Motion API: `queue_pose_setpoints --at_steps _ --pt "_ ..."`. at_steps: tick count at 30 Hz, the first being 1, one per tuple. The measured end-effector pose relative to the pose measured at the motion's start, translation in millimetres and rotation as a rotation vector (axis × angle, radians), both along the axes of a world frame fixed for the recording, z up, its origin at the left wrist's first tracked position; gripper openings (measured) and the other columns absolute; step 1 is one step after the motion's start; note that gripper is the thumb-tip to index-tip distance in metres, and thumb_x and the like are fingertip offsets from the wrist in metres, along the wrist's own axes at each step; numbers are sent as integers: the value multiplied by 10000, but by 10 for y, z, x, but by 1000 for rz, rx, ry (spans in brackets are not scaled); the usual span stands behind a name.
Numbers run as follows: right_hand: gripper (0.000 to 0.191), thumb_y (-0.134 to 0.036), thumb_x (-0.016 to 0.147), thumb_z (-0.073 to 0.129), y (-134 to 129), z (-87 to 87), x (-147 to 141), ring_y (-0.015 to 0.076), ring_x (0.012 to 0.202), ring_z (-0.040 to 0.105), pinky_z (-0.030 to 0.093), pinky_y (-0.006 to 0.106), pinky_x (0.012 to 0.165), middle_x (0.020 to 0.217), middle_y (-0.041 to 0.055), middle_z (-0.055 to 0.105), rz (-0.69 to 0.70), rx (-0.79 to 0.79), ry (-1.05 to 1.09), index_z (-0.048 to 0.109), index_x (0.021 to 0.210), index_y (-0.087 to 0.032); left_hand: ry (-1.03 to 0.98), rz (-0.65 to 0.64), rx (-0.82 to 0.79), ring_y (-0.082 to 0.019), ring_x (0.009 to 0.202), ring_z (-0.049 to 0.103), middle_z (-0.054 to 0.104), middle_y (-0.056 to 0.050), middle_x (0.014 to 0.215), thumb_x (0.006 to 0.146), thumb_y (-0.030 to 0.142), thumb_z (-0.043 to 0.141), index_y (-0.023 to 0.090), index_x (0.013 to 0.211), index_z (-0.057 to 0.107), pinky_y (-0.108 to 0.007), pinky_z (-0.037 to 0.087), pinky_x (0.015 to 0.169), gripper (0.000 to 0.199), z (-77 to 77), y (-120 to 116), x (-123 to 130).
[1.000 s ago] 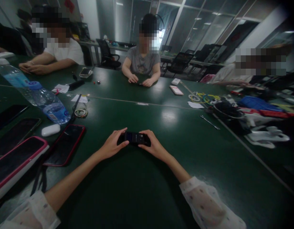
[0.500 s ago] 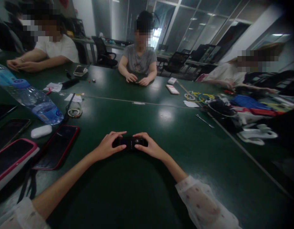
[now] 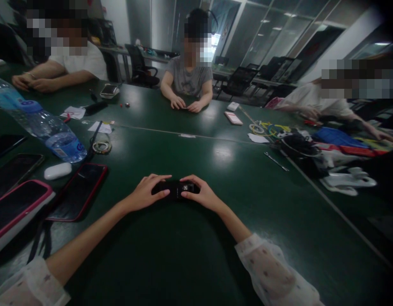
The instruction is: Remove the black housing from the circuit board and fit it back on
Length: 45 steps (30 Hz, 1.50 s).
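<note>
A small black device (image 3: pixel 176 189) with a white square mark and a short line of pale marks lies sideways between my two hands. My left hand (image 3: pixel 145 194) grips its left end, thumb along the near side and index finger stretched out at the far side. Around the right end closes my right hand (image 3: pixel 202 194), its thumb near the white mark. Both hands are low over the green table (image 3: pixel 171 255); I cannot tell whether the device touches the surface. Its exact kind does not show.
To my left are a water bottle (image 3: pixel 61 142), a white earphone case (image 3: pixel 58 171), a red-edged phone (image 3: pixel 79 191) and a pink-edged phone (image 3: pixel 16 208). Cables (image 3: pixel 268 128), a wrench-like tool (image 3: pixel 276 161) and a white item (image 3: pixel 351 180) lie right. Three people sit around the table.
My view has shifted slightly, so the table things sit a little further right. The arm of the person at the right now stretches further out. My grip looks the same.
</note>
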State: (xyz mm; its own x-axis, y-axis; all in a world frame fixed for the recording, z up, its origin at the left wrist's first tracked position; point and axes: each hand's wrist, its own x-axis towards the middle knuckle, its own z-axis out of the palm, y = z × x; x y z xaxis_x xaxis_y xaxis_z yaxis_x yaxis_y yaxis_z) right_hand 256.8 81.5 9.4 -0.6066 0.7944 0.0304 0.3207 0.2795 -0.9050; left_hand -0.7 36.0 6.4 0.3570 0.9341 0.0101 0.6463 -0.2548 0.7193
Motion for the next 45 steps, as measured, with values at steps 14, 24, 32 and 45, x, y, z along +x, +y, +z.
queue_pose_setpoints --at_steps 14,24,32,45 --pt "420 -397 764 713 10 -58 -18 203 1033 570 458 420 933 1103 39 574 -13 24 22 571 1135 -261 -14 7 30 -262 1142 476 537 -36 1276 948 547 374 344 1353 444 -467 366 976 459 9 -2 17" --pt "442 -407 739 733 17 -65 -16 201 1028 573 466 419 919 1112 37 571 -17 -19 46 573 1125 -261 -40 -26 53 -253 1179 473 556 -8 1289 969 499 362 332 1311 479 -455 343 1008 398 65 -11 30" --pt "508 -383 694 775 23 -20 2 216 1086 553 440 450 962 1148 40 561 24 -37 38 567 1143 -265 -45 -8 13 -251 1155 484 564 -7 1270 970 501 350 339 1297 496 -456 369 984 394 72 -12 26" --pt "542 -355 700 775 40 -18 12 218 1126 539 411 445 1015 1175 41 552 84 -67 45 549 1184 -269 -91 -29 -14 -234 1185 471 568 9 1281 989 457 328 332 1272 524 -447 330 1021 366 138 -11 7"
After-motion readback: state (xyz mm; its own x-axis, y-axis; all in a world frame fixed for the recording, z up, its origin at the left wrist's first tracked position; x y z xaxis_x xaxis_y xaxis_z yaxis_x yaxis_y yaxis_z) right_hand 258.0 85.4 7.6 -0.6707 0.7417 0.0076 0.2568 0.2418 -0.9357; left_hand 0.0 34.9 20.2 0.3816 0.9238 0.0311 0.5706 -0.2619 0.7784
